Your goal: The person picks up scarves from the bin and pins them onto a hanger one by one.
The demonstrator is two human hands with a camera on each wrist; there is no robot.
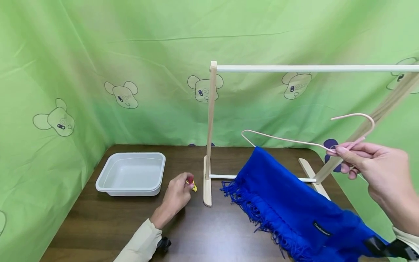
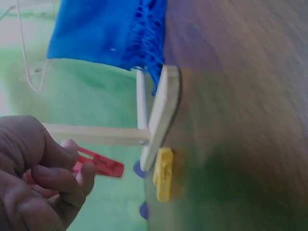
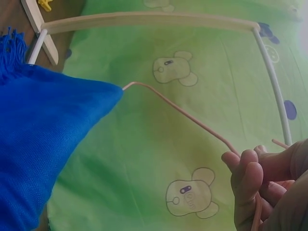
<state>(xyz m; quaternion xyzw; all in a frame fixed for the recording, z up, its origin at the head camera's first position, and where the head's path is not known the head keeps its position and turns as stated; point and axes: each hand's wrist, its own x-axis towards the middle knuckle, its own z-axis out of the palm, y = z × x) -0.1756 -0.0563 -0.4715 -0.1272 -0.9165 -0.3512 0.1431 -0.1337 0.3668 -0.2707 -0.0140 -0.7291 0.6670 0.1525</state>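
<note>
My right hand point(image 1: 381, 167) pinches a pink wire hanger point(image 1: 288, 140) at the base of its hook. A blue fringed scarf point(image 1: 278, 196) hangs over the hanger's lower bar and drapes toward the table's near right. In the left wrist view, my left hand point(image 2: 48, 178) holds a red clothespin point(image 2: 108, 166) between thumb and fingers. Beyond it a yellow clothespin point(image 2: 164, 174) lies on the table, by the rack's foot. From the head view, the left hand point(image 1: 178, 193) is low over the table, left of the rack, and partly covers both clothespins.
A wooden rack with a white top rail point(image 1: 314, 68) stands at the back right, its left foot point(image 1: 207, 182) on the brown table point(image 1: 131, 222). A white plastic tub point(image 1: 108, 185) sits at the left. Green printed cloth point(image 1: 157, 54) surrounds the table.
</note>
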